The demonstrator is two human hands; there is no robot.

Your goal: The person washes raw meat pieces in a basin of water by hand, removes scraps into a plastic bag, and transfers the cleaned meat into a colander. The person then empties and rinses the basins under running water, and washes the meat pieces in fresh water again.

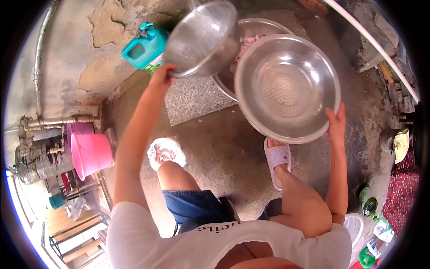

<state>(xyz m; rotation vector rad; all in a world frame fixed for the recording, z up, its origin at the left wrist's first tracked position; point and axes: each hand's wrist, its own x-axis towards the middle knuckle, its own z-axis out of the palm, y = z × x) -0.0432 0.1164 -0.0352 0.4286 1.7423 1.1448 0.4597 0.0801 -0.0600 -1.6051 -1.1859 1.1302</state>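
My left hand (163, 75) grips the lower left rim of a plain steel basin (199, 38), which is tilted on its side and looks wet inside. Thumb and fingers of my right hand (336, 120) close on the lower right rim of a steel colander basin (286, 92) with a pattern of small holes in its bottom. Behind and partly under both is a third steel basin (225, 89). Pink pieces that look like raw meat (247, 45) lie in it; much of its inside is hidden.
A speckled stone slab (197, 103) lies on the concrete floor. A teal jug (145, 47) stands by the peeling wall. A pink bucket (92, 154) is at left, a bag-lined white container (165, 152) near my knee. Bottles (368, 201) stand at lower right; a white pipe (376, 47) crosses upper right.
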